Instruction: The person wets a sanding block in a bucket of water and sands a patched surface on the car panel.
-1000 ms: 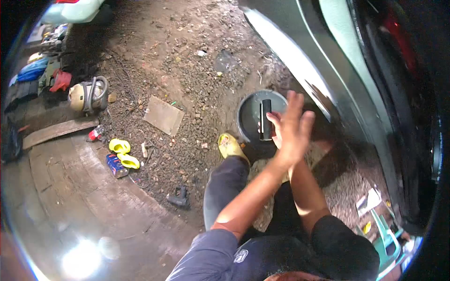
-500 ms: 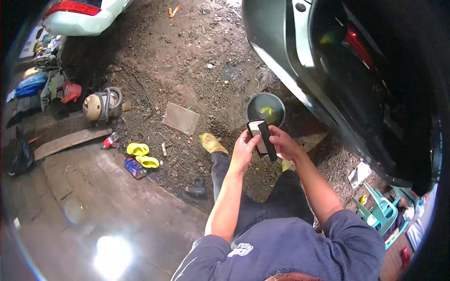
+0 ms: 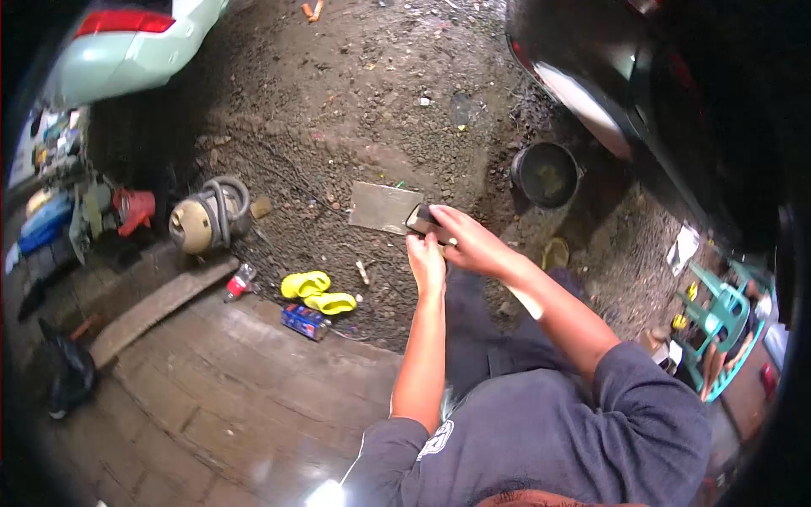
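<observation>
A small black folding case (image 3: pixel 420 218) with a pale inner face is held between my two hands, out in front of my body. I cannot tell whether it is a wallet or a phone cover. My left hand (image 3: pixel 428 256) grips its lower side from below. Across its top and right side lies my right hand (image 3: pixel 465 234), fingers closed over it and hiding much of it. Just beyond the case, a flat grey board (image 3: pixel 384 207) lies on the gravel. A dark bucket (image 3: pixel 546 179) with murky contents stands to the right of my hands.
Yellow clogs (image 3: pixel 319 293), a blue packet (image 3: pixel 306 322) and a plastic bottle (image 3: pixel 241 281) lie to the left. Behind them stands a vacuum cleaner (image 3: pixel 193 226). A dark car (image 3: pixel 583 110) is at upper right, a pale car (image 3: pixel 135 51) at upper left, and a green plastic chair (image 3: pixel 718 308) at right.
My view has swung right, so the surroundings sit differently. Both hands have moved left, away from the bucket, still holding the case. My right hand now covers more of it.
</observation>
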Demonstrator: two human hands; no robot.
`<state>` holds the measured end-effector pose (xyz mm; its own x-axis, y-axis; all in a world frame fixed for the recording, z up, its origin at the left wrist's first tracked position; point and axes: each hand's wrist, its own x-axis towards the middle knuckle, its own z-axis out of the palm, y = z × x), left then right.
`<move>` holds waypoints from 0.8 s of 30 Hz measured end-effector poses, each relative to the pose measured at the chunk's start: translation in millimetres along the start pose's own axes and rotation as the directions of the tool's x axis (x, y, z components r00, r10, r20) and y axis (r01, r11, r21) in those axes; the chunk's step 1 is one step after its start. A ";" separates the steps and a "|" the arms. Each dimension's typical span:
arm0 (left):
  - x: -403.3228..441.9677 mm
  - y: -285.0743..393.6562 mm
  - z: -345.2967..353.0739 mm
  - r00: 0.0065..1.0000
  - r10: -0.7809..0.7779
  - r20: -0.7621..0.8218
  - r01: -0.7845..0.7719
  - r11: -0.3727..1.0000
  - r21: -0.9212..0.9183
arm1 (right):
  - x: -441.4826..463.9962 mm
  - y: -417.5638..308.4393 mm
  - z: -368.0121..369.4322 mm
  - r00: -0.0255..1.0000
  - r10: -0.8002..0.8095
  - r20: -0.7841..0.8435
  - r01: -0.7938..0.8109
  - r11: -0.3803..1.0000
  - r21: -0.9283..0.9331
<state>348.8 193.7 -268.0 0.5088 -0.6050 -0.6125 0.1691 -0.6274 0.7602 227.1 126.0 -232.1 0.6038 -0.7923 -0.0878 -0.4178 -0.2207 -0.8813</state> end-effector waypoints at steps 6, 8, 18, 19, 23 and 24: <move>25.8 57.8 -31.6 0.994 0.076 0.078 -0.085 0.990 0.113 | 42.3 -33.4 42.3 0.994 0.105 -0.029 -0.106 0.873 -0.477; 58.8 49.3 -40.4 0.982 0.103 0.159 -0.138 0.965 0.224 | 53.9 -32.4 39.3 0.988 0.120 -0.100 -0.149 0.907 -0.394; 81.0 150.1 43.6 0.849 -0.090 0.520 -0.230 0.824 0.518 | 63.3 72.3 -13.2 0.616 0.679 -0.399 -0.422 0.713 0.560; 101.8 137.0 53.0 0.815 -0.085 0.573 -0.273 0.817 0.509 | 61.5 105.3 -8.9 0.554 0.704 -0.444 -0.289 0.663 0.690; 98.7 130.7 120.2 0.659 -0.211 0.722 -0.368 0.746 0.555 | 16.3 163.1 -45.0 0.220 0.948 -0.232 0.039 0.229 0.973; 94.8 130.0 139.6 0.617 -0.254 0.745 -0.366 0.746 0.557 | 1.0 169.5 -52.8 0.274 0.939 -0.208 0.350 0.105 0.931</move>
<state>301.1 -13.7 -257.5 -0.3583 -0.5789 -0.7325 -0.5304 -0.5195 0.6699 121.1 57.8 -357.0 -0.3687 -0.5425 -0.7548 0.7996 0.2290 -0.5551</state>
